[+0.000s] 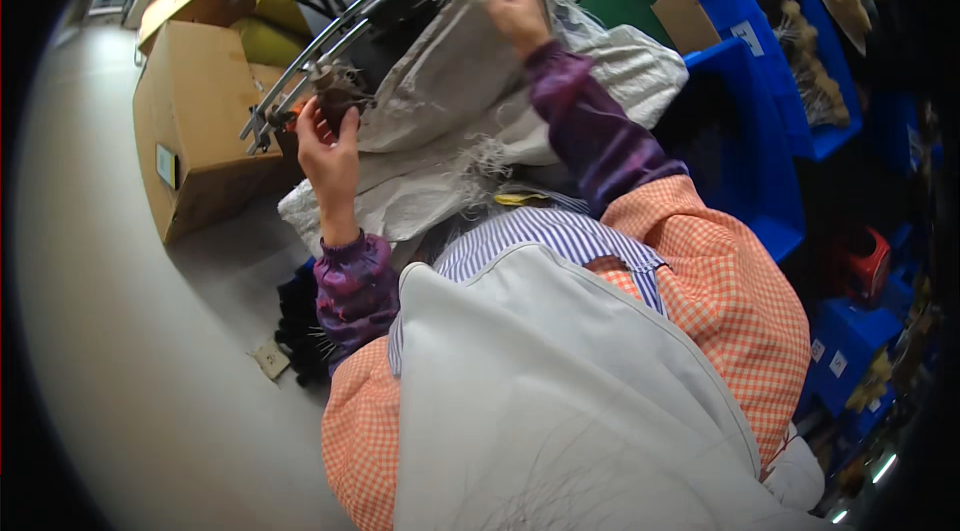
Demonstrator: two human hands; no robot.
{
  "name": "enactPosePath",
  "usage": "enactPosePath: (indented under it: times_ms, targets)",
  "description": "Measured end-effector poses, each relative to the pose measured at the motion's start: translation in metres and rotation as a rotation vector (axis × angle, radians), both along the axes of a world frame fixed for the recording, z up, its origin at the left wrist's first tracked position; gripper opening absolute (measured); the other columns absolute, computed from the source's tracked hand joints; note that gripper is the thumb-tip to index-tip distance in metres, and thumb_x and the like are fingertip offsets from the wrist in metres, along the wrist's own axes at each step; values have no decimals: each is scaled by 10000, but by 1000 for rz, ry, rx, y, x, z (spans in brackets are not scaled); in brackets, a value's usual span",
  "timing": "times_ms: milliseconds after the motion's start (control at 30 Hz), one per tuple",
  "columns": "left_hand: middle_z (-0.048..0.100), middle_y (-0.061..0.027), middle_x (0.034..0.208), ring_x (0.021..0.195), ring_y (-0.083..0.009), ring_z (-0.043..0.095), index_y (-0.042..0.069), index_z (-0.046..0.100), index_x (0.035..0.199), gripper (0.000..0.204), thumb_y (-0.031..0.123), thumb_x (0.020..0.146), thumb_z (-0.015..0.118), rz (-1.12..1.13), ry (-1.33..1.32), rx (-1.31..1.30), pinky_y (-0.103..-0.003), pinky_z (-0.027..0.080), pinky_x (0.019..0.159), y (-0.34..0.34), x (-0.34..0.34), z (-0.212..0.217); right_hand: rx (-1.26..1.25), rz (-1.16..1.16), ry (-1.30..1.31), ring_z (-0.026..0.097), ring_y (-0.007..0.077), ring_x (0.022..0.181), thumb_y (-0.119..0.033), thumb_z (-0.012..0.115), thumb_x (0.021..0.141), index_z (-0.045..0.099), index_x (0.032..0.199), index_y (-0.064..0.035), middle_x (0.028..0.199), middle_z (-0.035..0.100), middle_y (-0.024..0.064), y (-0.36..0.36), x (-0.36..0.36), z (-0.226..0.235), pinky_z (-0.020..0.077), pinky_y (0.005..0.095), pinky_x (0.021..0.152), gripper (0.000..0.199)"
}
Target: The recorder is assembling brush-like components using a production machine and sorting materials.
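Blue bins (775, 196) sit right, left hand (330, 163) pinches a brown piece (338, 103), can't tell if right hand (521, 15) grips frayed whitish sacking (455, 96).

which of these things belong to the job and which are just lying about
Likely in use:
metal rails
brown piece at the left hand
whitish woven cloth, beside the right hand

Apparently just lying about:
cardboard box, left
blue bins, right
red object, far right
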State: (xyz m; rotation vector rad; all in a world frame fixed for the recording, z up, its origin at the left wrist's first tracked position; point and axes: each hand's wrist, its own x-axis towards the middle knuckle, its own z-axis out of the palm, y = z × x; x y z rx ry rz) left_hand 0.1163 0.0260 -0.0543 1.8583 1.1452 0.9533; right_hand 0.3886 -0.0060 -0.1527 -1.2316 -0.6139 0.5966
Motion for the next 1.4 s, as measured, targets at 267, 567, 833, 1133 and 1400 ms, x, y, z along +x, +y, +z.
enactPosePath:
  times_ms: [267,567,833,1133,1400]
  targets:
    - [565,-54,940,816,-100,545,-18,457,1116,389,79,786,641,-103,-103,-16,-215,451,712,-62,10,-14,-1337,48,-385,523,313,1046,-486,525,727,458,1191,25,1172,503,227,-167,194,-140,381,355,901,694]
    - [566,-53,956,831,-101,547,-19,453,1129,392,57,789,631,-188,-67,-25,-218,452,732,-121,27,-12,-1246,-230,-135,412,329,1176,-643,463,705,551,1115,2,1185,479,258,-149,170,-238,342,330,930,769]
    - [557,-54,980,847,-104,546,-16,440,1146,413,44,784,629,-181,-2,-11,-226,459,742,-137,20,-15,-725,411,181,567,171,875,-461,547,788,578,1059,-15,991,612,62,-148,175,-245,435,321,741,522]
    - [553,-53,989,862,-111,539,-10,428,1158,416,19,787,615,-198,-97,-3,-228,452,754,-143,17,-13,-1028,24,-221,557,267,979,-528,515,784,570,1067,10,1024,601,177,-129,143,-251,404,320,852,610]
    - [542,-53,1001,879,-109,525,1,402,1172,427,4,794,601,-176,-213,-19,-233,438,773,-145,9,-22,-439,-592,-760,564,305,857,-218,531,722,548,1037,-35,920,574,174,-115,133,-69,459,397,741,364]
